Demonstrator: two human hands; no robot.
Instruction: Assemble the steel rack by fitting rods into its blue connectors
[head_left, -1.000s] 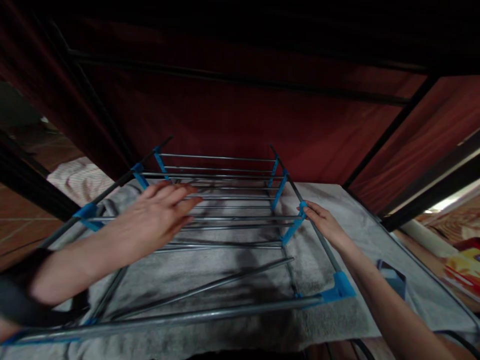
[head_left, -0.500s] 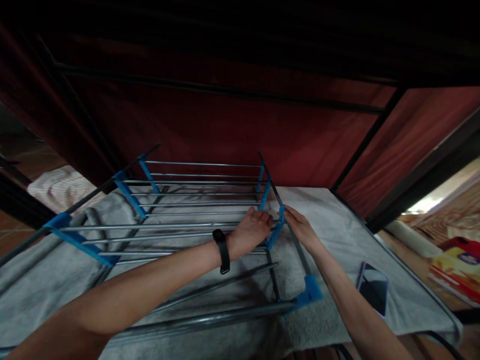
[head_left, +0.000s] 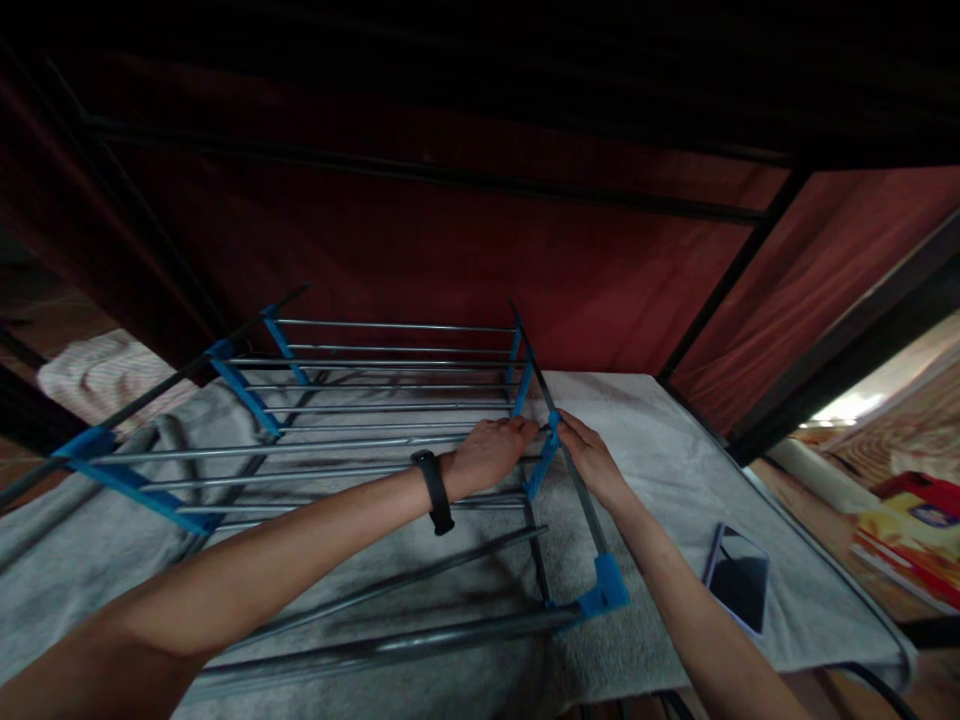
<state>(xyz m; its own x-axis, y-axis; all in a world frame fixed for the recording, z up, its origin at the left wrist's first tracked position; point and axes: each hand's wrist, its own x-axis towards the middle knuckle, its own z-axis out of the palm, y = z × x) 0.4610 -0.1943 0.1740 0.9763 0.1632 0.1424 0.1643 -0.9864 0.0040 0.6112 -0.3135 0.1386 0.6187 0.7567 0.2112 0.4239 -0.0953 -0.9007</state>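
Observation:
A folding drying rack [head_left: 360,440] of grey metal rods with blue plastic joints lies on a grey towel [head_left: 675,470]. My left hand [head_left: 487,455], with a black band on its wrist, grips a rod right by a blue joint [head_left: 546,452] on the rack's right side rail. My right hand [head_left: 592,460] is closed on that same side rail from the other side, fingertips at the joint. The two hands almost touch.
A dark phone [head_left: 739,578] lies on the towel to the right of my right arm. Red fabric walls and black frame bars [head_left: 720,290] enclose the space behind and above. A striped cloth [head_left: 105,370] sits at left; printed packets [head_left: 911,530] lie at far right.
My left hand swept from the rack's middle-left across to the right rail and closed beside my right hand. The view shifted slightly, bringing the phone more into sight.

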